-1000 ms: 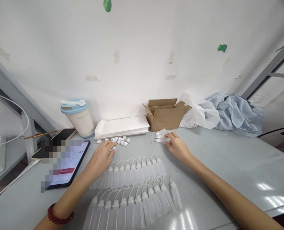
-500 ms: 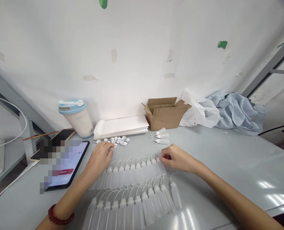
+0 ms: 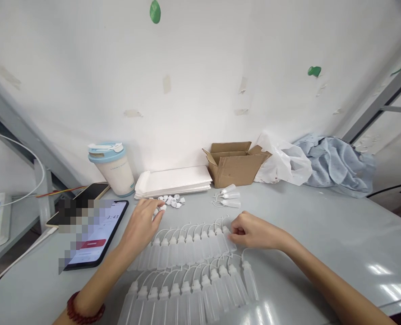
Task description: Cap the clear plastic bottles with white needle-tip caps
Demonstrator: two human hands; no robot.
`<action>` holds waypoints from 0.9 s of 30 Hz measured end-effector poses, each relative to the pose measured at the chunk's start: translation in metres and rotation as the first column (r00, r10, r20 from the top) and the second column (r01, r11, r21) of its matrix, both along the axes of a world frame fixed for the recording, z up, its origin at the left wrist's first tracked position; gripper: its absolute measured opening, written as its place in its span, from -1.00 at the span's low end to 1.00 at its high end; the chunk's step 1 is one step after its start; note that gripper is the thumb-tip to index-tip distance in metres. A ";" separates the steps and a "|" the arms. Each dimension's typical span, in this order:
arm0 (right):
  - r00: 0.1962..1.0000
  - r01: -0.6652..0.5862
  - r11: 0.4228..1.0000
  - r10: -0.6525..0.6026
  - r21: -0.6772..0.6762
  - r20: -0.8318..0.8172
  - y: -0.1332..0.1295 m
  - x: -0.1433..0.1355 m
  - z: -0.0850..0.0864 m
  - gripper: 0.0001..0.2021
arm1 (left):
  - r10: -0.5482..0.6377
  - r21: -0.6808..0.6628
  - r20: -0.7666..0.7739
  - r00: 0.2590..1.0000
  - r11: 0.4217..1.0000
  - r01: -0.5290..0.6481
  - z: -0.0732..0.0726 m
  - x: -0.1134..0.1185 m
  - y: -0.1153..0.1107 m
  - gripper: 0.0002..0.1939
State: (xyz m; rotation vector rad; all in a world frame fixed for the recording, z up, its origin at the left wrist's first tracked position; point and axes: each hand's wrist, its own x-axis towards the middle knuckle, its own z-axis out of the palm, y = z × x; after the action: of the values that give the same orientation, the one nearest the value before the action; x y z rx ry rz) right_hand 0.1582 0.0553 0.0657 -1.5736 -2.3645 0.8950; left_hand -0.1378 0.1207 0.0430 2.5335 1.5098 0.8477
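Squeeze bottles [image 3: 189, 252] line lower centre, seemingly for order; right hand [image 3: 253, 230] curled beside them, left hand [image 3: 141, 223] by caps [image 3: 174, 204], either grip's hold unclear.

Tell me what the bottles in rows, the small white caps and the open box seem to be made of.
Bottles: likely plastic, smooth and cloudy; they look translucent rather than clear.
Caps: probably plastic too, opaque white; they show too small to judge the finish.
Box: looks like cardboard, plain brown and matte, with folded flaps standing open.
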 end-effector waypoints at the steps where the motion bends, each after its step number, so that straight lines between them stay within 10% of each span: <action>1: 1.000 0.009 1.000 -0.009 0.005 0.006 0.000 -0.001 -0.001 -0.67 | -0.008 0.008 0.008 1.000 1.000 0.008 0.002 0.002 -0.002 -0.79; 12: 0.994 0.101 0.991 -0.103 0.085 0.020 0.003 -0.001 -0.015 -0.62 | -0.141 0.018 0.071 0.987 0.990 0.140 0.009 0.020 -0.023 -0.82; 17: 0.988 0.152 0.975 -0.144 0.159 -0.065 0.005 -0.002 -0.008 -0.67 | -0.106 -0.203 0.195 0.975 0.968 0.146 0.018 0.031 -0.035 -0.80; 22: 0.965 0.166 0.960 -0.111 0.228 -0.238 -0.002 -0.014 -0.004 -0.74 | 0.004 -0.575 0.421 0.907 0.775 0.263 0.026 0.044 -0.048 -0.80; 27: 0.935 0.055 0.952 0.057 0.300 -0.351 -0.016 -0.027 -0.007 -0.89 | 0.072 -0.640 0.588 0.805 0.650 0.410 0.022 0.050 -0.052 -0.79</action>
State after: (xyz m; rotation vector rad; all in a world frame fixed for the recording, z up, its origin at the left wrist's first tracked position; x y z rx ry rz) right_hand 0.1310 0.0398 0.0591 -1.1776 -2.1212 0.7001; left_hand -0.0882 0.0685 0.0652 1.5700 1.0518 0.6601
